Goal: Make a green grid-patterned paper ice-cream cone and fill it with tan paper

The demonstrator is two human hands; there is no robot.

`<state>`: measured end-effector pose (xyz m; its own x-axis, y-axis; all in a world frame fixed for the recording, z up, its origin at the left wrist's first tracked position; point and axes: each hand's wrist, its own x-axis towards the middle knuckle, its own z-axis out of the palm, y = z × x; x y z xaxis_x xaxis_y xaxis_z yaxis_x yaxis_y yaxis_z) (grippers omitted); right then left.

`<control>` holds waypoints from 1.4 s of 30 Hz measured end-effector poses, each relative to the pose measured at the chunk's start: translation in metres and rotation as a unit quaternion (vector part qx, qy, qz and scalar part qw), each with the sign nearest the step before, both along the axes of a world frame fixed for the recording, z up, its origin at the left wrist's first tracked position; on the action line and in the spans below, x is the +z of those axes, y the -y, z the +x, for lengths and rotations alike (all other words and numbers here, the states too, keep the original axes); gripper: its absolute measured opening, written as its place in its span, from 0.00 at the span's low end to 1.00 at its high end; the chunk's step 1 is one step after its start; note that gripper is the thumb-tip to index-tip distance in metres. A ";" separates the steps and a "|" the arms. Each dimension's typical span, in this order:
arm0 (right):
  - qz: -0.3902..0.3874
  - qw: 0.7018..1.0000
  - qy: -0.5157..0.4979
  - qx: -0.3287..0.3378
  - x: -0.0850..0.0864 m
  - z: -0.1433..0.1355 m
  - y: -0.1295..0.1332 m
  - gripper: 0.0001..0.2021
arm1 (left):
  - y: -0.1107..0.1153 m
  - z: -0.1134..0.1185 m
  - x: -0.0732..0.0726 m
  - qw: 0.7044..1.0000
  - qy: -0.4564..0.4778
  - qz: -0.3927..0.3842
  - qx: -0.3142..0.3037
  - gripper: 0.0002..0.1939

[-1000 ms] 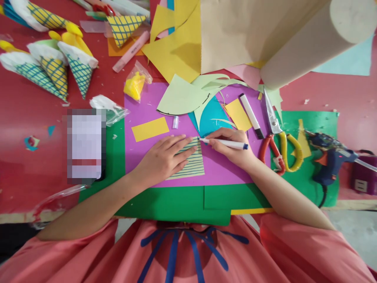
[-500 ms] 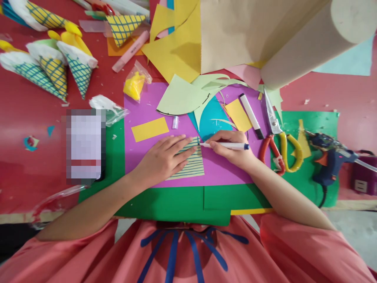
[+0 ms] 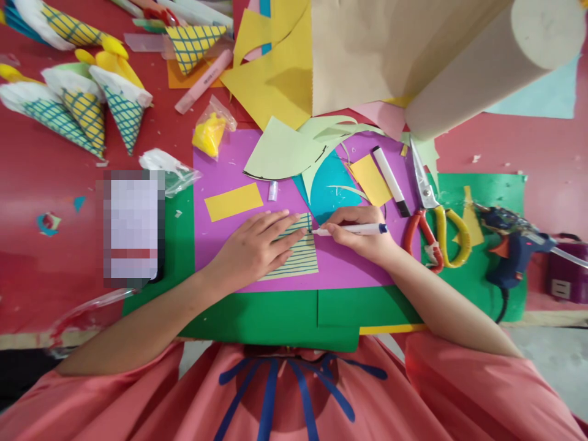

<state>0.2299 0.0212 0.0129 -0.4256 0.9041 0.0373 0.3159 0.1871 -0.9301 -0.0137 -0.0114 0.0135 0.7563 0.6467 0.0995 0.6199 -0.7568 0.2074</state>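
Note:
My left hand lies flat with spread fingers on a pale sheet ruled with dark stripes, covering its left part. In my right hand is a white marker with a blue end, its tip touching the sheet's right side near the upper corner. The sheet rests on purple paper. Above my hands lie a pale green cut piece, blue paper and a small marker cap. A yellow strip lies above my left hand.
Scissors, a black-and-white marker and a glue gun lie at the right. A brown paper roll stretches across the upper right. At the left are a blurred-out device and several decorated cones.
My right hand and the marker tip have moved slightly down along the sheet's right side. My left hand stays in place.

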 end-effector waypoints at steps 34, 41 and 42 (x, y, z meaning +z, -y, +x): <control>-0.003 1.000 0.002 -0.012 -0.002 -0.001 0.002 0.10 | -0.001 0.000 0.001 0.998 -0.017 -0.037 0.053 0.22; -0.015 1.000 0.013 -0.002 0.000 -0.001 0.002 0.14 | -0.001 0.000 -0.001 0.998 -0.009 -0.040 0.054 0.22; -0.018 1.000 0.013 -0.001 0.000 -0.001 0.002 0.14 | -0.001 -0.001 -0.001 0.998 -0.008 -0.041 0.055 0.22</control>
<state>0.2285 0.0191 0.0131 -0.4235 0.9059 -0.0069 0.3414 0.1526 -0.9275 -0.0142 -0.0102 0.0128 0.6814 0.7312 0.0314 0.7021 -0.6651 0.2543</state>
